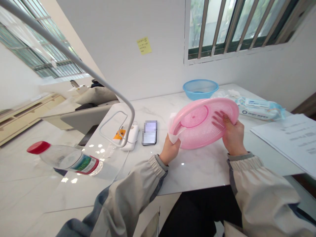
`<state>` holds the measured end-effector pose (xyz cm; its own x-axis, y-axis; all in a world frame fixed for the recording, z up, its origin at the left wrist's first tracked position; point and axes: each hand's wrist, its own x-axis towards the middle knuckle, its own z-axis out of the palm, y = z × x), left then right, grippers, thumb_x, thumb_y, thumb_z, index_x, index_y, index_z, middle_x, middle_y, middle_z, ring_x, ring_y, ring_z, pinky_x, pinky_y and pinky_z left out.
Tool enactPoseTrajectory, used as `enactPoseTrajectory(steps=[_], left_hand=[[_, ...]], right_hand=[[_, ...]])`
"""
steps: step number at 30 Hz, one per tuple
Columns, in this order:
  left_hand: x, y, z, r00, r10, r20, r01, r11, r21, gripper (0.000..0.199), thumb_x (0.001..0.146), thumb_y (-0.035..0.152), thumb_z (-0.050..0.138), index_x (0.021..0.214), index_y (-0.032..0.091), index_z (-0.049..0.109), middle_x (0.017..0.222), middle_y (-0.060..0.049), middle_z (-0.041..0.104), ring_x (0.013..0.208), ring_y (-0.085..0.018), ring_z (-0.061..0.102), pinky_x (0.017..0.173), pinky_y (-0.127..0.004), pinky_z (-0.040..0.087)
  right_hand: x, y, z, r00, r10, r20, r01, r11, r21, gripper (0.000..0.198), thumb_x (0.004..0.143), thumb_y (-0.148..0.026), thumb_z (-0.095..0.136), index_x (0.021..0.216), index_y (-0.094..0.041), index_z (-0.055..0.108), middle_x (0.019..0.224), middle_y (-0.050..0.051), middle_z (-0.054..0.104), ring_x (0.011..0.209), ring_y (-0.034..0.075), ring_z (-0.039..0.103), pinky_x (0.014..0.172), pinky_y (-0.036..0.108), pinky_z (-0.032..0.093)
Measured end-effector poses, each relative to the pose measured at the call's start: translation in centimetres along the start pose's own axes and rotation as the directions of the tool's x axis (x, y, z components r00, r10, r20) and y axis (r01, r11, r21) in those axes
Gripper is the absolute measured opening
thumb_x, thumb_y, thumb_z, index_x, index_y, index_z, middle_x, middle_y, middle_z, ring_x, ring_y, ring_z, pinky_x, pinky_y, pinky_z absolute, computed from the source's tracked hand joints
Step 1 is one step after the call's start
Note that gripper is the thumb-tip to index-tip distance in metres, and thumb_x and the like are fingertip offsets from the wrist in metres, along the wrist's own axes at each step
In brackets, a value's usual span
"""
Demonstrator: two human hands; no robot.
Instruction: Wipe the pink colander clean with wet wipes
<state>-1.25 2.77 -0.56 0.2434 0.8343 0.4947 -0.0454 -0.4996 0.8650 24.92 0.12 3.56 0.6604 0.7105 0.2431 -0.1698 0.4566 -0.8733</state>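
Pink plastic shapes the mesh basket (201, 130), which is tilted over the tabletop (197, 172) between the two hands, its hollow side turned partly toward the person. The left hand (170, 149) is clamped on its left rim through a thin white wipe (174, 136) folded over the edge, so the basket extends up and to the right from that grip. The right hand (234, 136) is closed on the opposite side, thumb over the inner face and fingers behind, showing through the mesh; the basket lies to its left. Whether the basket's underside touches the tabletop I cannot tell. Just behind it stands a blue basin (200, 91); beyond the right hand lies a wipes packet (260, 112), and a phone (149, 132) lies left of the basket.
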Motion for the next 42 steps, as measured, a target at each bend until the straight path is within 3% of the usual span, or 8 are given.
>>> enactPoseTrajectory(steps=[8, 13, 19, 31, 42], left_hand=[[-0.3, 0.3, -0.2, 0.998, 0.068, 0.017, -0.069, 0.995, 0.067, 0.05, 0.097, 0.032, 0.068, 0.145, 0.017, 0.066, 0.156, -0.02, 0.064, 0.155, -0.039, 0.053, 0.134, -0.066, 0.034], [-0.3, 1.2, -0.1, 0.988, 0.138, 0.075, -0.145, 0.984, 0.101, 0.05, 0.103, 0.034, 0.065, 0.151, 0.021, 0.062, 0.158, -0.018, 0.063, 0.158, -0.035, 0.051, 0.134, -0.062, 0.038], [-0.2, 1.4, 0.0, 0.992, 0.117, 0.049, -0.121, 0.988, 0.097, 0.054, 0.102, 0.043, 0.07, 0.151, 0.021, 0.062, 0.154, -0.018, 0.066, 0.16, -0.037, 0.049, 0.133, -0.062, 0.04], [-0.4, 0.5, -0.3, 0.986, 0.153, 0.073, -0.163, 0.973, 0.162, 0.051, 0.11, 0.043, 0.057, 0.155, 0.019, 0.057, 0.161, -0.02, 0.061, 0.157, -0.036, 0.053, 0.131, -0.061, 0.044], [-0.2, 1.1, -0.3, 0.988, 0.135, 0.078, -0.145, 0.978, 0.149, 0.046, 0.107, 0.041, 0.059, 0.148, 0.019, 0.062, 0.151, -0.018, 0.068, 0.153, -0.035, 0.057, 0.131, -0.061, 0.043]], right_hand=[[-0.1, -0.2, 0.1, 1.0, -0.018, -0.003, 0.018, 1.0, 0.016, 0.037, 0.087, -0.05, 0.091, 0.11, -0.022, 0.083, 0.122, 0.01, 0.084, 0.106, 0.026, 0.083, 0.096, 0.049, 0.069], [0.3, -0.2, 0.2, 0.994, 0.003, -0.11, 0.003, 0.999, 0.053, 0.035, 0.072, -0.041, 0.101, 0.096, -0.023, 0.084, 0.103, 0.004, 0.084, 0.097, 0.025, 0.082, 0.092, 0.048, 0.071], [0.4, -0.3, 0.5, 0.987, 0.023, -0.159, -0.013, 0.998, 0.066, 0.038, 0.061, -0.031, 0.104, 0.093, -0.023, 0.084, 0.093, 0.001, 0.082, 0.091, 0.024, 0.08, 0.085, 0.045, 0.072], [0.3, -0.6, 0.7, 0.99, 0.037, -0.14, -0.022, 0.994, 0.107, 0.032, 0.06, -0.025, 0.102, 0.088, -0.023, 0.086, 0.092, 0.002, 0.083, 0.087, 0.02, 0.078, 0.077, 0.033, 0.071], [0.4, -0.6, 0.6, 0.99, 0.045, -0.135, -0.031, 0.994, 0.102, 0.028, 0.061, -0.022, 0.099, 0.087, -0.024, 0.087, 0.094, 0.002, 0.084, 0.09, 0.021, 0.079, 0.08, 0.034, 0.072]])
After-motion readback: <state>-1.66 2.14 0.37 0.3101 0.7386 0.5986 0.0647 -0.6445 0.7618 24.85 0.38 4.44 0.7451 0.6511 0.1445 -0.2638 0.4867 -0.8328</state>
